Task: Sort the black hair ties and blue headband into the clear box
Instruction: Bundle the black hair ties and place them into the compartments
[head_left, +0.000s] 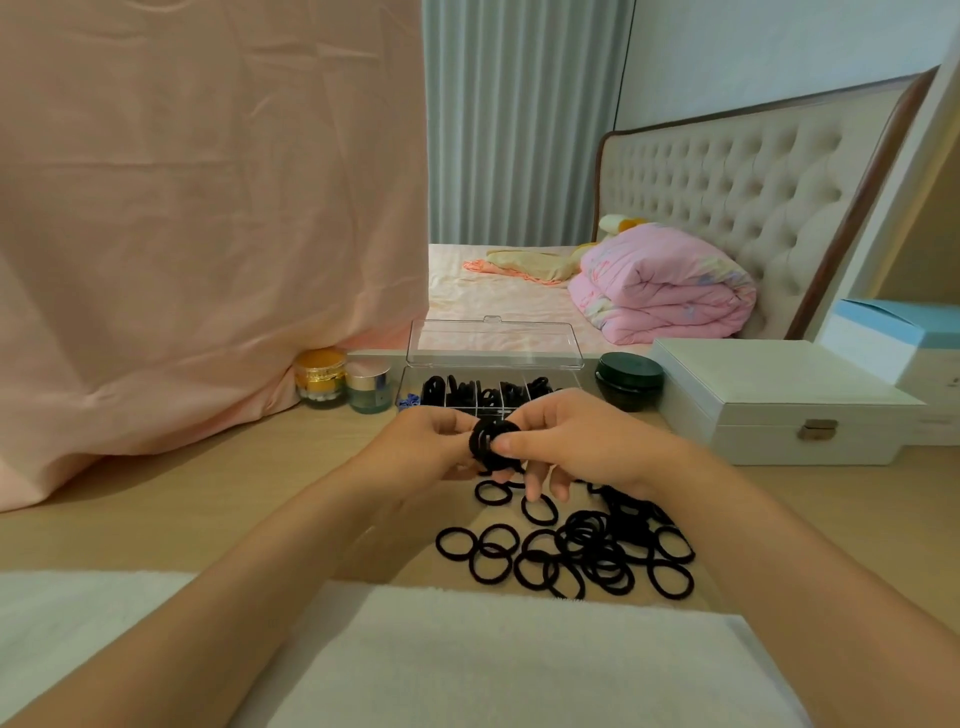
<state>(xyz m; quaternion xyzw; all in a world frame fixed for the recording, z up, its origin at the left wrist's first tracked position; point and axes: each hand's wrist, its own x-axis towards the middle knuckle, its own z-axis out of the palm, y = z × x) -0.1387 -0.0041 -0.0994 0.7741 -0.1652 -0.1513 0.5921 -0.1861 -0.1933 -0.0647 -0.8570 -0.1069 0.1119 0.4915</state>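
While draped down the left side, pink cloth (208, 234) covering the far-left stretch of wooden table (218, 493). Bed with folded pink quilt (665, 291) beyond, tufted headboard behind. White towel (493, 660) across the near edge, under both forearms. White latched case (779, 410) at right, just beside a dark green jar (629, 380).

Clear box (493, 374) at the far middle of the table, lid (494, 340) propped open upright, compartments already holding black ties; something blue, likely the blue headband (409, 400), at its left end, too small to tell which compartment. Two cream jars (343, 387) left of the box, touching the pink cloth.

Left hand (421, 447) and right hand (576, 441) brought together just in front of the box, above the table. Small bunch of black hair ties (491, 439) pinched between them, left fingers behind the bunch, right thumb pressing its front.

Loose pile of hair ties (587, 551) spread flat on the table below and right of the hands, near the towel, many overlapping.
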